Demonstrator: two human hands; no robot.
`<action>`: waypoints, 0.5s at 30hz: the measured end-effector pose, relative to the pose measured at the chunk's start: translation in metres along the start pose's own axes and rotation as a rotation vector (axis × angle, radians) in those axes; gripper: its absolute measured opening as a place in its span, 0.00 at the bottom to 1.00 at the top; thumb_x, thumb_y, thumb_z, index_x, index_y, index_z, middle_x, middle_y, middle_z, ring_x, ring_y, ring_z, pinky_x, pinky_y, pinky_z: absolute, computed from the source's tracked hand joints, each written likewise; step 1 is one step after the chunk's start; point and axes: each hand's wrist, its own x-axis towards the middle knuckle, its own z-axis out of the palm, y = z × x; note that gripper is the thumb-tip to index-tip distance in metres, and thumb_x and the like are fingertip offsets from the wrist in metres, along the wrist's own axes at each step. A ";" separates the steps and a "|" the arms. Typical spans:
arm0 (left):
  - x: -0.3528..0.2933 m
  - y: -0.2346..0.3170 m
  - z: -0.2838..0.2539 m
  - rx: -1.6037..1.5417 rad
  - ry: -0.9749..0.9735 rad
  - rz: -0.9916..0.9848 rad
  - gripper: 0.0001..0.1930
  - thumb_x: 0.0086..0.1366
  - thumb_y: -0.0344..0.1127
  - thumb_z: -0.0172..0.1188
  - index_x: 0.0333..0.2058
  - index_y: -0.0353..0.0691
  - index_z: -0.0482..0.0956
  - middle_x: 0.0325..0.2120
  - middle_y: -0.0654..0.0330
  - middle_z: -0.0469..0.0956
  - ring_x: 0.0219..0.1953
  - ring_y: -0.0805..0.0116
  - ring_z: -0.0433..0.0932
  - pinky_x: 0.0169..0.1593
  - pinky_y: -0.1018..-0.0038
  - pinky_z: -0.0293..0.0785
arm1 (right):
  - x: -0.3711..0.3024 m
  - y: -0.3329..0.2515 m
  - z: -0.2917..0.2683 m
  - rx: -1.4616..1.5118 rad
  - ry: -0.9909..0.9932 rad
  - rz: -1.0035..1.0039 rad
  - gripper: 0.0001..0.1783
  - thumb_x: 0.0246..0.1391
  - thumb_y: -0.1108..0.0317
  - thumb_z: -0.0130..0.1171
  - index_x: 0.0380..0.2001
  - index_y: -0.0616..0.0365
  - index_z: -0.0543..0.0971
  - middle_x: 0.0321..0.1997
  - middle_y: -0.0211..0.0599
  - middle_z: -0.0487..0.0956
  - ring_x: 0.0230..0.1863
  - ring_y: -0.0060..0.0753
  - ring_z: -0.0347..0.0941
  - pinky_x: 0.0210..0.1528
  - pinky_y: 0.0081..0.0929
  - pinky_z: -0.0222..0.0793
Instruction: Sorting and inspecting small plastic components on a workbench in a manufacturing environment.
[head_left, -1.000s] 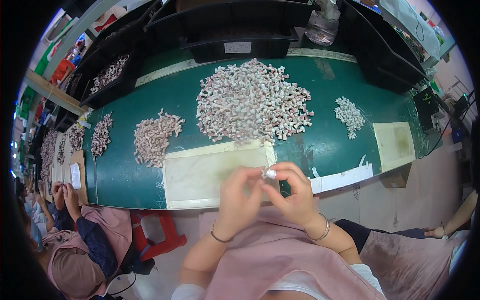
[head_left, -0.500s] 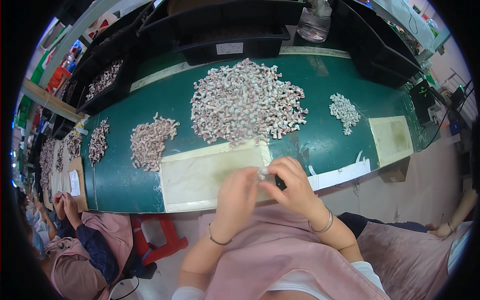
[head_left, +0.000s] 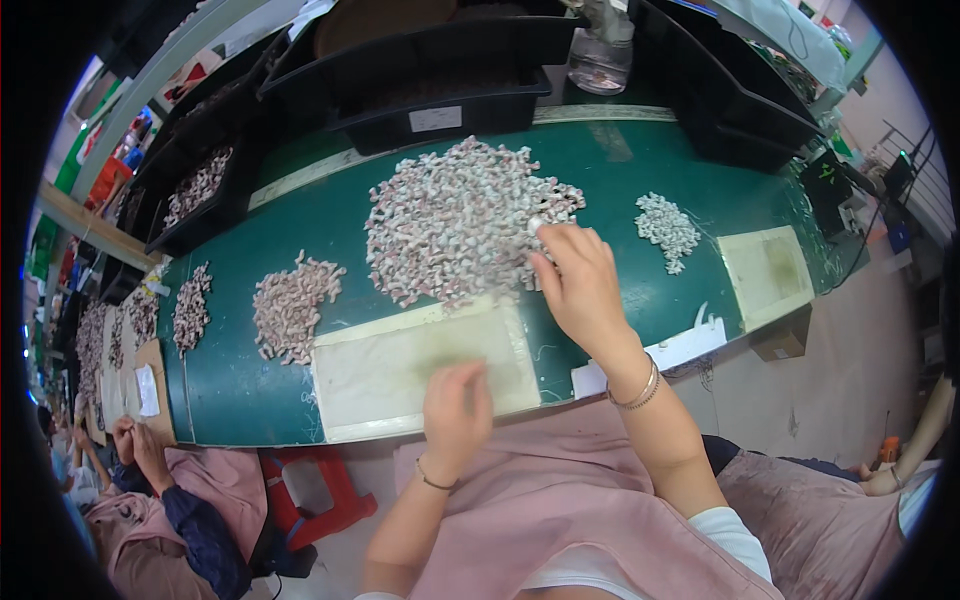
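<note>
A large heap of small, knobbly white and pinkish pieces (head_left: 450,220) lies on the green tabletop (head_left: 560,320). At its right edge is my right hand (head_left: 580,285), thumb and index finger apart, the fingertips at the pieces. Something white shows at the index fingertip; whether it is a cover or a piece I cannot tell. My left hand (head_left: 457,405) hovers over the front edge of a pale rectangular pad (head_left: 380,370). Motion smears its curled fingers, and whether they hold anything is hidden.
Smaller heaps of pinkish pieces (head_left: 293,308) and whitish pieces (head_left: 666,232) flank the big one. Black trays (head_left: 440,100) line the back, beside a clear jar (head_left: 600,65). A second pad (head_left: 765,275) lies right. A co-worker's hands (head_left: 140,450) are at left, near a red stool (head_left: 320,495).
My hands were together over the pad, fingertips at a small whitish piece. My right hand has since moved forward to the heap; my left has drawn back and apart. The view has shifted slightly.
</note>
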 end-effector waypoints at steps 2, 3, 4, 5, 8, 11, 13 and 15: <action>-0.001 -0.003 -0.001 0.038 -0.003 0.040 0.12 0.60 0.19 0.56 0.44 0.32 0.74 0.34 0.53 0.78 0.34 0.62 0.77 0.40 0.71 0.74 | -0.001 0.008 -0.002 -0.047 -0.038 0.003 0.13 0.48 0.72 0.63 0.39 0.59 0.78 0.39 0.39 0.79 0.41 0.45 0.73 0.41 0.38 0.66; -0.002 -0.003 -0.001 0.035 0.002 0.033 0.12 0.60 0.18 0.55 0.43 0.33 0.75 0.34 0.53 0.78 0.35 0.62 0.77 0.40 0.71 0.74 | -0.004 0.014 -0.005 -0.025 -0.034 0.013 0.12 0.49 0.72 0.63 0.39 0.59 0.79 0.38 0.40 0.79 0.41 0.45 0.74 0.41 0.38 0.67; 0.000 -0.004 -0.001 0.032 -0.002 0.041 0.12 0.60 0.18 0.55 0.43 0.33 0.75 0.34 0.53 0.78 0.34 0.62 0.77 0.40 0.71 0.74 | -0.006 0.020 -0.010 -0.002 -0.030 0.023 0.11 0.49 0.73 0.63 0.39 0.59 0.79 0.38 0.40 0.79 0.41 0.45 0.74 0.40 0.39 0.67; -0.001 -0.004 -0.002 0.027 -0.008 0.044 0.12 0.60 0.18 0.55 0.43 0.33 0.75 0.34 0.53 0.78 0.34 0.61 0.77 0.40 0.71 0.74 | -0.007 0.028 -0.019 -0.044 -0.068 0.089 0.09 0.50 0.73 0.62 0.37 0.60 0.80 0.36 0.42 0.80 0.38 0.46 0.75 0.39 0.40 0.69; 0.002 -0.001 0.000 0.030 -0.025 0.073 0.12 0.59 0.18 0.56 0.42 0.33 0.75 0.33 0.53 0.77 0.34 0.60 0.77 0.39 0.70 0.74 | -0.014 0.069 -0.041 -0.227 0.007 0.246 0.05 0.51 0.72 0.61 0.32 0.60 0.80 0.32 0.45 0.79 0.36 0.50 0.76 0.39 0.42 0.71; 0.004 0.003 0.001 0.046 -0.037 0.095 0.12 0.58 0.17 0.56 0.41 0.33 0.75 0.33 0.53 0.77 0.33 0.58 0.76 0.38 0.69 0.73 | -0.015 0.102 -0.061 -0.419 -0.013 0.338 0.06 0.51 0.69 0.61 0.31 0.60 0.80 0.31 0.45 0.78 0.36 0.51 0.75 0.39 0.43 0.71; 0.005 0.004 0.001 0.052 -0.034 0.099 0.12 0.57 0.17 0.56 0.40 0.34 0.75 0.32 0.53 0.77 0.33 0.57 0.76 0.37 0.68 0.73 | -0.013 0.115 -0.065 -0.478 -0.053 0.333 0.06 0.50 0.68 0.62 0.30 0.59 0.81 0.31 0.46 0.78 0.37 0.51 0.75 0.39 0.43 0.71; 0.003 0.002 -0.001 0.066 -0.020 0.089 0.12 0.57 0.17 0.56 0.40 0.34 0.76 0.32 0.53 0.77 0.33 0.56 0.76 0.37 0.67 0.73 | -0.008 0.118 -0.059 -0.513 -0.094 0.311 0.06 0.49 0.68 0.63 0.30 0.59 0.81 0.31 0.46 0.78 0.38 0.51 0.75 0.40 0.44 0.71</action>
